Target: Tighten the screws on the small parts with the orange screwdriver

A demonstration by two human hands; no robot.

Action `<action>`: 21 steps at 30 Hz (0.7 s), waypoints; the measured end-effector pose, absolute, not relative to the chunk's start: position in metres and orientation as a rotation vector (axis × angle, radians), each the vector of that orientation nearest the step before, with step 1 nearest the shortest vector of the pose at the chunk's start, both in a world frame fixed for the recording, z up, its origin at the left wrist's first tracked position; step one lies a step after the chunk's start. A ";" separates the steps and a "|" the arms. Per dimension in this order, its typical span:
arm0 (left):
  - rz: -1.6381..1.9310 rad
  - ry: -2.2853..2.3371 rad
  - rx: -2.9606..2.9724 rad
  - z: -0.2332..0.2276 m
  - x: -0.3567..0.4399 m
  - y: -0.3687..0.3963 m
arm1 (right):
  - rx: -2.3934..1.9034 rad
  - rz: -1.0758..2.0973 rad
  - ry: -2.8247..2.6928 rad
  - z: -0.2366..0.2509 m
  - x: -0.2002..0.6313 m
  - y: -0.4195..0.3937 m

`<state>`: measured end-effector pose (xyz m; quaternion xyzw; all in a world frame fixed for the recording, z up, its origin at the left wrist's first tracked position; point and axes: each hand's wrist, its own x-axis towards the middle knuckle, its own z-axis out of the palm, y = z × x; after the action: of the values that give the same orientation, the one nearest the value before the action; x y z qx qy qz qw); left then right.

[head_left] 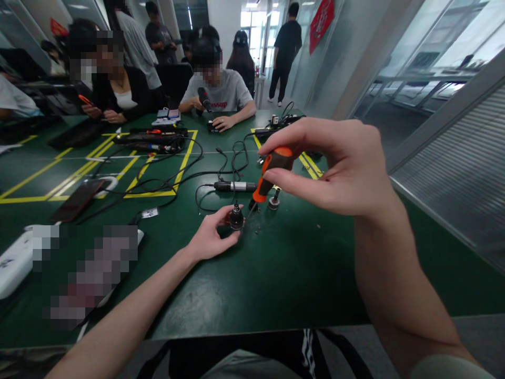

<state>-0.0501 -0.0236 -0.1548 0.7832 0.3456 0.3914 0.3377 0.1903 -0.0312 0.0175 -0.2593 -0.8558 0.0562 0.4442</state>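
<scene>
My left hand [215, 231] pinches a small dark round part [236, 218] with a narrow metal neck, between thumb and fingers, low over the green table. My right hand [323, 168] grips an orange and dark grey screwdriver [272, 173] by its handle, thumb and index finger closed on it. The screwdriver slants down to the left, with its thin shaft beside the dark part; whether the tip touches it I cannot tell. Behind it stands a similar metal-and-dark part [274, 200]. A black and silver pen-shaped tool [235, 186] with a cable lies further back.
Tiny loose pieces [257, 230] lie right of my left hand. Black cables [189, 172] cross the table's middle. A phone [79, 200] and a white power strip [19, 258] lie on the left. A person [216, 89] works across the table [300, 284].
</scene>
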 end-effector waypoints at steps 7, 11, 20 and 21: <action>1.008 0.879 2.059 -0.154 -0.046 -0.026 | -0.639 0.057 -2.050 0.012 0.185 -0.027; 1.011 0.868 2.057 -0.155 -0.043 -0.028 | -0.649 -0.020 -2.065 0.010 0.184 -0.026; 1.007 0.864 2.082 -0.158 -0.042 -0.028 | -0.573 -0.126 -2.040 0.014 0.185 -0.032; 1.006 0.865 2.081 -0.158 -0.042 -0.028 | -0.581 -0.100 -2.038 0.014 0.185 -0.032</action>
<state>-0.0421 -0.0276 -0.1580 0.7958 0.3308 0.3846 0.3306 0.1849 -0.0320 0.0145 -0.2391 -0.8385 -0.0413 0.4879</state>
